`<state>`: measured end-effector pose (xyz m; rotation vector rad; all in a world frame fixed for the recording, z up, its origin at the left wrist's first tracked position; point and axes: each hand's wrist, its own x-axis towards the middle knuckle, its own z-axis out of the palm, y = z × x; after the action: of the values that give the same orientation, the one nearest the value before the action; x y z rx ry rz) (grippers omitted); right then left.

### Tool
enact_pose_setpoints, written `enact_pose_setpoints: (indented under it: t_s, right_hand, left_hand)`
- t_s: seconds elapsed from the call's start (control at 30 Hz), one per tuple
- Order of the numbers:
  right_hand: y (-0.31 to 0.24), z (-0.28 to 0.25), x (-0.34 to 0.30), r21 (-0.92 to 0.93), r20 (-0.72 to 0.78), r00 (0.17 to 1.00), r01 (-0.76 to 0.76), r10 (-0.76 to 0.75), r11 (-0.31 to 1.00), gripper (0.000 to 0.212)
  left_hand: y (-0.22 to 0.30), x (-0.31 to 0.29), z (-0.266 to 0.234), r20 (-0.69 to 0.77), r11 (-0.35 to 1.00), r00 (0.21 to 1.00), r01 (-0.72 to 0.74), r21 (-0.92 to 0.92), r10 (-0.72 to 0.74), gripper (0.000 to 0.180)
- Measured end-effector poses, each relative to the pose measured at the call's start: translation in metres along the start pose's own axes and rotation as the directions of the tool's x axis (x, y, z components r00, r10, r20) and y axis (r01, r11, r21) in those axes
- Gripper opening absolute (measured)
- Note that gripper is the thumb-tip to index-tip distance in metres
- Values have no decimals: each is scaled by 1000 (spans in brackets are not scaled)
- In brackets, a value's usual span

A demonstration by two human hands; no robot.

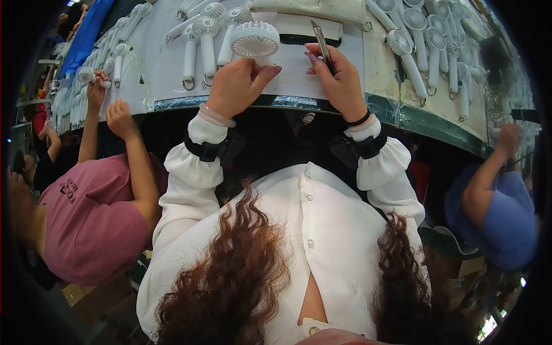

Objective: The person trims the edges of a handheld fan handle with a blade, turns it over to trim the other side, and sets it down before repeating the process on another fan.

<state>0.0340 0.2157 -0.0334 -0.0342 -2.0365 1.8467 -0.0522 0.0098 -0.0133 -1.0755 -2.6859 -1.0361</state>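
A white handheld fan (255, 39) is gripped by its handle in my left hand (237, 85), its round slatted head tilted up above the table's near edge. My fingers hide most of the handle. To the right, my right hand (340, 81) is closed around a slim, dark metallic tool with a pointed tip (322, 45), perhaps a craft knife or tweezers; I cannot tell which. The tip points up and away from me, apart from the fan. Behind the tool lies a pale flat pad with a dark edge (305, 27).
Several white fans (207, 43) lie left of centre, and a larger pile (428, 43) covers the right. A white padded bundle (310, 8) sits at the back. At the left, a person in pink (98, 218) handles a fan; another in blue (494, 213) sits at the right.
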Motion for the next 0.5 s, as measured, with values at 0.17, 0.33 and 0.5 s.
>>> enact_pose_setpoints:
  t_s: [0.17,0.33,0.5]
  right_hand:
    - [0,0,0,0,1,1000,0,0,1000,25]
    - [0,0,0,-13,13,1000,14,-14,1000,25]
    - [-2,-1,1,-13,-3,1000,13,-13,1000,25]
  left_hand:
    - [2,0,-1,1,1000,1000,3,-2,-3,58]
    - [1,-2,-6,34,998,999,30,59,-33,58]
    - [19,-20,-36,109,959,985,100,265,-132,63]
